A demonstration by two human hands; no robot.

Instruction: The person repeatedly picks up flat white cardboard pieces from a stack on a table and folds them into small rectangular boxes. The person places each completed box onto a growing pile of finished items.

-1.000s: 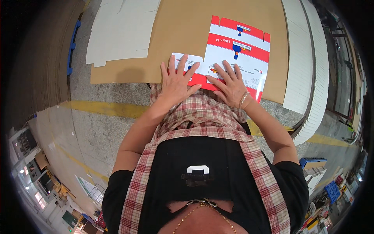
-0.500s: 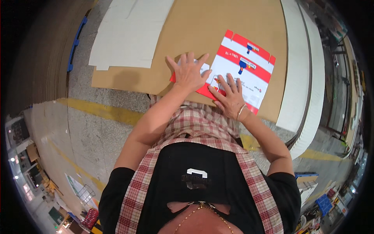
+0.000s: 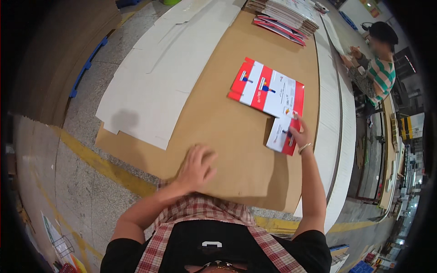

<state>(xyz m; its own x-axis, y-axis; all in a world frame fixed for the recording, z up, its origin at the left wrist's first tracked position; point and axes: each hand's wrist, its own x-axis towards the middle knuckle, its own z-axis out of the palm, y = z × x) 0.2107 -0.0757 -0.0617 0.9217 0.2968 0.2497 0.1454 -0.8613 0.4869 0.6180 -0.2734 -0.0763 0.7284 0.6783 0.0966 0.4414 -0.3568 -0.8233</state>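
Observation:
A red and white printed folding carton (image 3: pixel 284 93), with small pictures on it, lies as a flattened sheet over the brown cardboard (image 3: pixel 214 123). One narrower section (image 3: pixel 280 134) sticks out toward me and casts a shadow on the cardboard. My right hand (image 3: pixel 300 133) grips the carton at its right edge, thumb on top, the other fingers partly hidden. My left hand (image 3: pixel 196 166) is near the front of the cardboard, fingers apart and loosely bent. Nothing is in it, and it is away from the carton.
White cardboard sheets (image 3: pixel 154 77) cover the left side. A stack of flattened cartons (image 3: pixel 287 16) sits at the far end, with red ones (image 3: pixel 280 29) in front. Long white sheets (image 3: pixel 325 132) run along the right. Beyond them is a person in a striped top (image 3: pixel 381 75).
The carton has turned about a quarter turn and moved away from me, with my right hand at its edge. My left hand has let go of it. More of the far end shows.

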